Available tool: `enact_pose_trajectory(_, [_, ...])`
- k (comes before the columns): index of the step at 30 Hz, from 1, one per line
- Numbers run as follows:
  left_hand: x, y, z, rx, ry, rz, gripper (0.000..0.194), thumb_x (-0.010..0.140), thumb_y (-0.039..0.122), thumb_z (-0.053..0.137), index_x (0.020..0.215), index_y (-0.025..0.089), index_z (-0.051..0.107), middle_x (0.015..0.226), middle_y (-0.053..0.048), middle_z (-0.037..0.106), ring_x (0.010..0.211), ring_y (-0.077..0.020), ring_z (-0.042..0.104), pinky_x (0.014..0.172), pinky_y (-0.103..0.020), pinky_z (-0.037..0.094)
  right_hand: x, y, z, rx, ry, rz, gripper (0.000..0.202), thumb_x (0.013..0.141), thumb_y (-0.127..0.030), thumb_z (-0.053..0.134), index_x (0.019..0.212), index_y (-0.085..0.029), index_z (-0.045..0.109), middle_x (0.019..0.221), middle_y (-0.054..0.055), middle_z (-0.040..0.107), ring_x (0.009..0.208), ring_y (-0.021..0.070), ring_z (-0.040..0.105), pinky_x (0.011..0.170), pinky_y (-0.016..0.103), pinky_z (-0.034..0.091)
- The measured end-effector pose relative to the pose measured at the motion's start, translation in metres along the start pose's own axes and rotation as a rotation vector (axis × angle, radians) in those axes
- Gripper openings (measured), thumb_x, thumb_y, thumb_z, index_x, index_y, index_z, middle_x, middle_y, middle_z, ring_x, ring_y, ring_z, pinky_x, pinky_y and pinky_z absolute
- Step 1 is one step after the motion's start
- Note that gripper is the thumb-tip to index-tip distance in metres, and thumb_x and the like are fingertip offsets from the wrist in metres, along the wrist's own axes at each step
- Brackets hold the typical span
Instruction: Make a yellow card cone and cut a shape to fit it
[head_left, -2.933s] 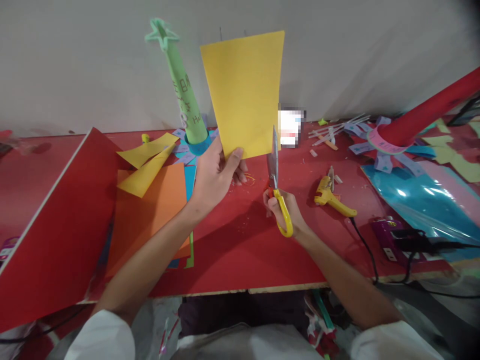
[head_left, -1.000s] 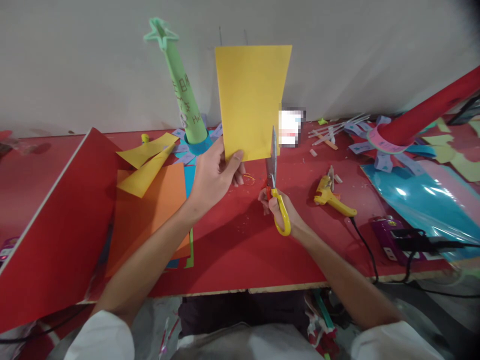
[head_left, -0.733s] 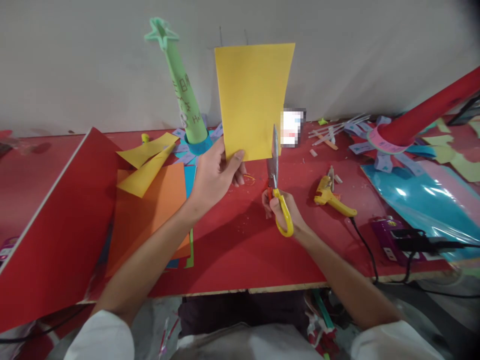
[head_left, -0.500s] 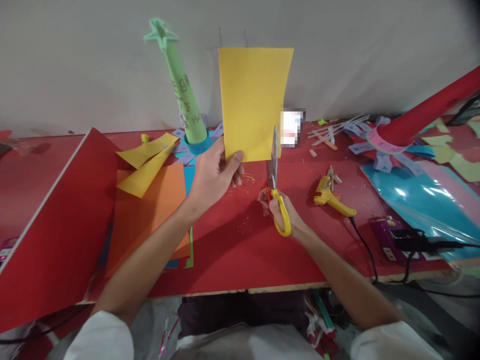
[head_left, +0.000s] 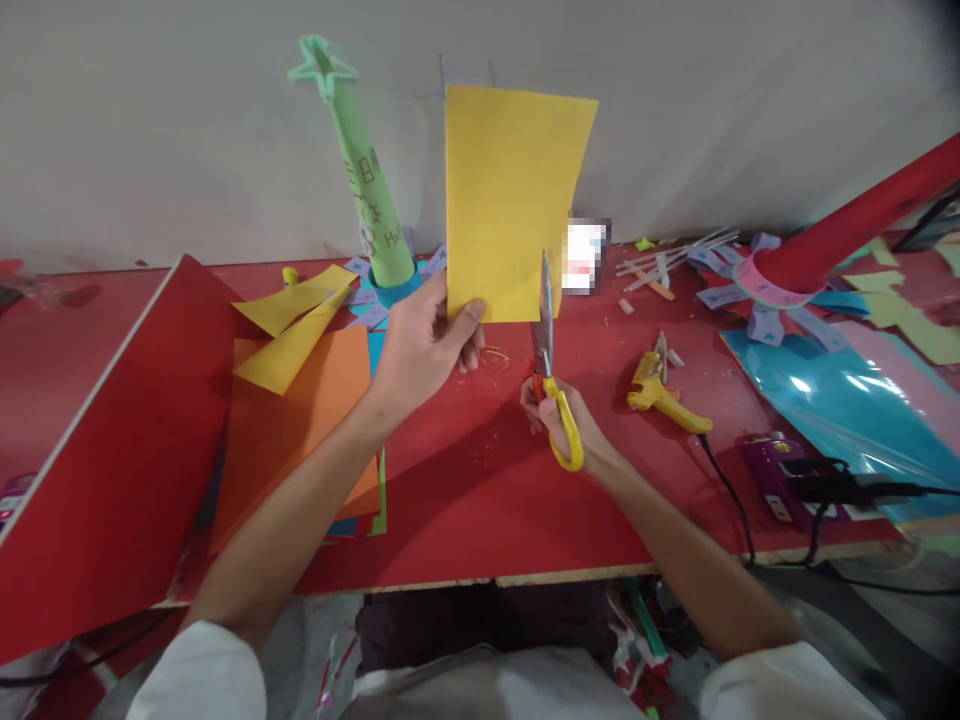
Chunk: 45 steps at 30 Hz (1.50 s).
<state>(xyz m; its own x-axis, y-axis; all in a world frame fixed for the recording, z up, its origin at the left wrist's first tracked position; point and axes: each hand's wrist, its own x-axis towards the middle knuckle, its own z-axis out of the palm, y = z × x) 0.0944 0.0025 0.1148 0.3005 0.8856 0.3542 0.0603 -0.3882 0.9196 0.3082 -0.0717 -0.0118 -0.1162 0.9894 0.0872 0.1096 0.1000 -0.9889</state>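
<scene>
Head view: the left hand (head_left: 427, 345) pinches a yellow sheet (head_left: 514, 205) at its lower left corner, thumb across the front and fingers curled behind, so its grip is closed on the paper. Held nearly upright above the red tabletop (head_left: 465, 510), the sheet has the grey wall behind it. The right hand (head_left: 566, 410) has its grip wrapped round the scissors (head_left: 547, 310), whose handles are yellow and red; the blades point upward and overlap the sheet near its lower right corner, with a narrow yellow strip showing to their right. How far apart the blades stand is hard to tell. Beyond the left hand, a green tube (head_left: 367, 185) topped with a star leans slightly, its base ringed by a blue band (head_left: 395, 290). An orange sheet (head_left: 300, 440) lies under the left forearm, with two yellow pieces (head_left: 281, 362) overlapping its far edge and a large red board (head_left: 127, 450) slanting beside it. To the right of the right hand lies a yellow glue gun (head_left: 664, 393), its black cord running toward the near edge, near a purple box (head_left: 776, 480) and a shiny blue sheet (head_left: 810, 385).
</scene>
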Motion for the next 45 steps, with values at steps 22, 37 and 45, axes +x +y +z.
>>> enact_pose_trajectory(22, [0.001, 0.006, -0.005, 0.089, -0.06, -0.002, 0.031, 0.104, 0.045, 0.074, 0.09, 0.024, 0.056, 0.064, 0.004, 0.068, 0.042, -0.0097, 0.061, 0.039, -0.022, 0.047, 0.0, -0.007, 0.004, 0.008, -0.02, 0.029, 0.089, 0.075, -0.111, 0.044, 0.093, -0.025, 0.055, 0.074, -0.003, 0.047, 0.061, 0.014, 0.044, 0.058, 0.033, 0.057])
enact_pose_trajectory(37, [0.002, 0.006, -0.007, 0.08, -0.068, -0.02, 0.035, 0.102, 0.05, 0.075, 0.091, 0.023, 0.057, 0.062, 0.003, 0.068, 0.042, -0.0102, 0.06, 0.039, -0.023, 0.047, -0.003, -0.009, 0.002, 0.014, -0.033, 0.009, 0.081, 0.084, -0.105, 0.046, 0.085, -0.024, 0.053, 0.071, -0.004, 0.045, 0.057, 0.0119, 0.042, 0.055, 0.031, 0.054])
enact_pose_trajectory(45, [0.002, 0.007, -0.009, 0.127, -0.083, -0.005, 0.042, 0.101, 0.055, 0.077, 0.082, 0.024, 0.056, 0.062, 0.002, 0.068, 0.041, -0.0114, 0.06, 0.039, -0.025, 0.046, 0.0, -0.005, 0.002, 0.008, -0.03, 0.02, 0.085, 0.08, -0.108, 0.046, 0.091, -0.024, 0.055, 0.076, -0.003, 0.047, 0.06, 0.0128, 0.043, 0.057, 0.032, 0.056])
